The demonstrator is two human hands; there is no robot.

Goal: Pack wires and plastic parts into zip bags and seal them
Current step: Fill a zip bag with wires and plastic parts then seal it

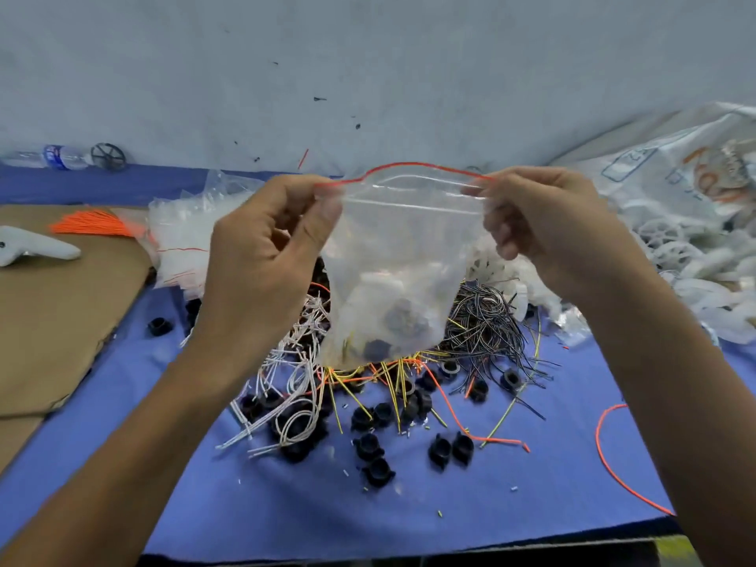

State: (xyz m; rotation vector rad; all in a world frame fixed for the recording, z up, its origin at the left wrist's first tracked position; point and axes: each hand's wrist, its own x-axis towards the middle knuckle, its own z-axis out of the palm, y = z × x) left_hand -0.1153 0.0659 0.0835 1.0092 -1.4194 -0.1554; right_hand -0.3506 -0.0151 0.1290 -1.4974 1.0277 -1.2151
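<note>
One view, head-worn, wide-angle. It looks forward and down over my forearms, close to the blue table (286, 505). Left hand (262, 255) and right hand (544, 227), pinching the zip bag (401, 255), sit near the lens at frame centre. Wall (368, 55) fills the upper third.

Dark parts (394, 327) inside the zip bag (392, 247) blur beyond my telling; the right edge crops the printed sack (675, 165).

Nothing clearly legible. Blue label on water bottle (61, 156), far left against wall: print too blurred to read. Blue outlined box with two characters, plus large orange lettering, printed on white plastic sack (671, 157), far right on tabletop: creased, tilted, partly cut off, unreadable.
</note>
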